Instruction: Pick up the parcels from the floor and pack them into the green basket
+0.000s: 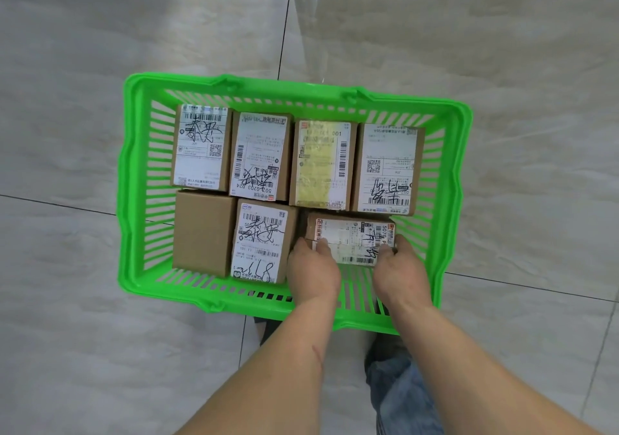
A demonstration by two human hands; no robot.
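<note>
The green basket (134,180) stands on the floor and holds several cardboard parcels with white shipping labels. Along its far side sits a full row of parcels (261,156). In the near row lie a plain brown parcel (202,233) and a labelled parcel (263,242). At the near right a small flat parcel (351,238) lies sideways. My left hand (313,267) grips its left end and my right hand (400,267) grips its right end, fingers curled over the near edge. Both hands are inside the basket.
Glossy grey floor tiles (100,66) with dark grout lines surround the basket. My shoes and a jeans leg (398,387) show just behind the basket's near rim. No loose parcels show on the floor in this view.
</note>
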